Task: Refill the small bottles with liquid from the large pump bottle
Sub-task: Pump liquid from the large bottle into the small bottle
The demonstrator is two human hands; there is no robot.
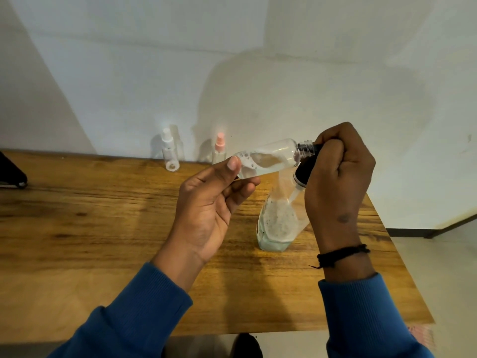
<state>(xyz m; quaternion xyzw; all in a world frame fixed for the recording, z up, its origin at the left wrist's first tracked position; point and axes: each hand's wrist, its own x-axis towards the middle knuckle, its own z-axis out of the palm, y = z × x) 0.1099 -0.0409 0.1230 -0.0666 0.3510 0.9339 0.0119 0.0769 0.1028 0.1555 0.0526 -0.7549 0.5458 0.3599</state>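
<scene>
Carefully, my left hand point(206, 210) pinches the small bottle's point(268, 158) base above the table's point(103, 228) far right; my right hand point(338, 177) grips the pump head. Light, slick, probably squashy plastic, so hold its middle.

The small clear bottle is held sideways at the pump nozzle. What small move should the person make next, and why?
Probably one gentle press of the pump head under the right hand. The small bottle, gripped at its base by the left hand, lies nearly level, its open neck at the black nozzle. It looks only partly filled with foamy liquid, and the large pump bottle has liquid at its bottom.
</scene>
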